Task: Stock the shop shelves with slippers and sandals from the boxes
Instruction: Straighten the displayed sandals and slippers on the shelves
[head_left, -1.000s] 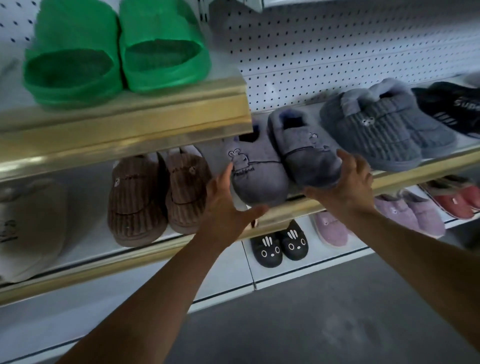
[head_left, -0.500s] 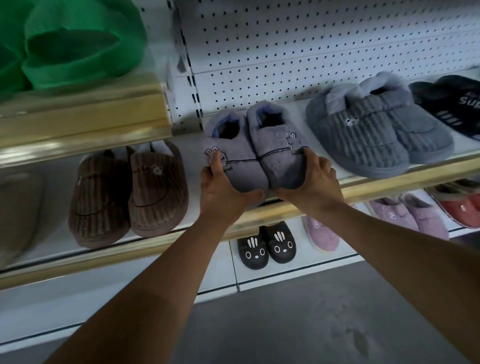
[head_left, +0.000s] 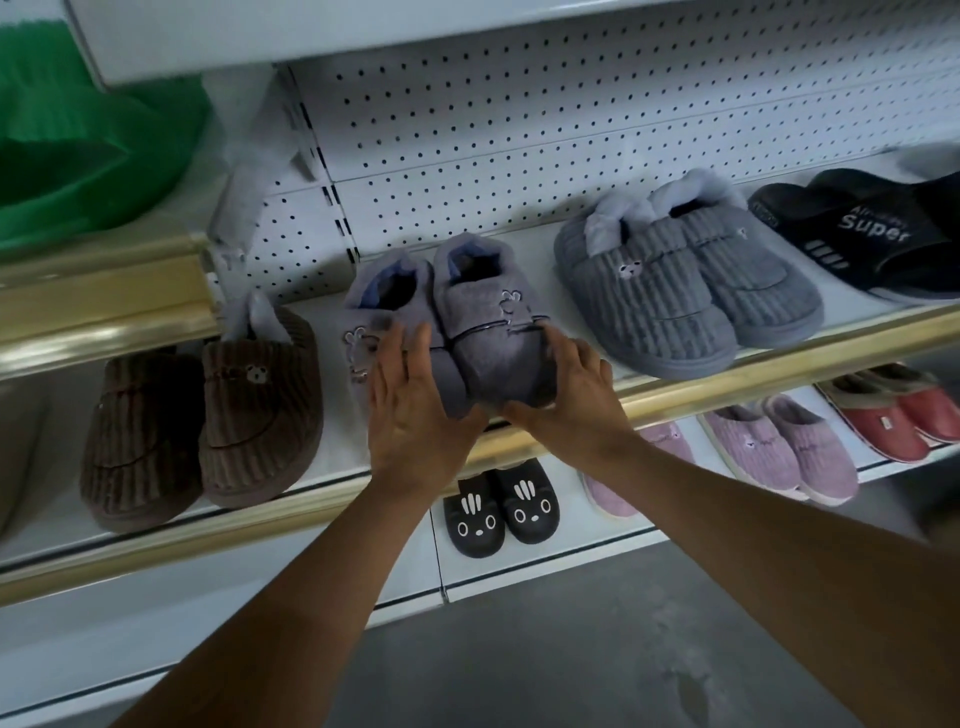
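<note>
A: Where is the pair being stocked?

B: A pair of grey plush slippers (head_left: 447, 332) is seen at the centre of the frame, set side by side on the middle shelf (head_left: 727, 376), toes toward its gold front edge and slightly over it. The toe of the left-hand slipper is covered by the left hand (head_left: 415, 415), fingers spread and nearly straight, laid flat rather than wrapped round. The outer side of the right-hand slipper is cupped by the right hand (head_left: 566, 395), fingers lightly bent against the fabric, thumb under the toe. Whether weight is borne by either hand cannot be told.

A: How would the slippers be expected to handle?

B: They are judged light and soft: fleecy uppers that yield under the fingers, fuller collars at the heels, a firmer sole below. Nothing fragile or slippery is suggested. Hold is best taken at the toes or along the outer sides, with the two pressed together so they are shifted as one.

A: What is set around them?

B: Brown ribbed slippers (head_left: 208, 415) are seen at centre left, grey ribbed slippers (head_left: 675, 291) just beside on the right, and black slides (head_left: 862, 234) at upper right. Green sandals (head_left: 88, 156) are blurred at upper left. On the lower shelf, small black slippers (head_left: 498, 509), lilac slippers (head_left: 779, 447) and red slippers (head_left: 893, 415) are laid out.
</note>
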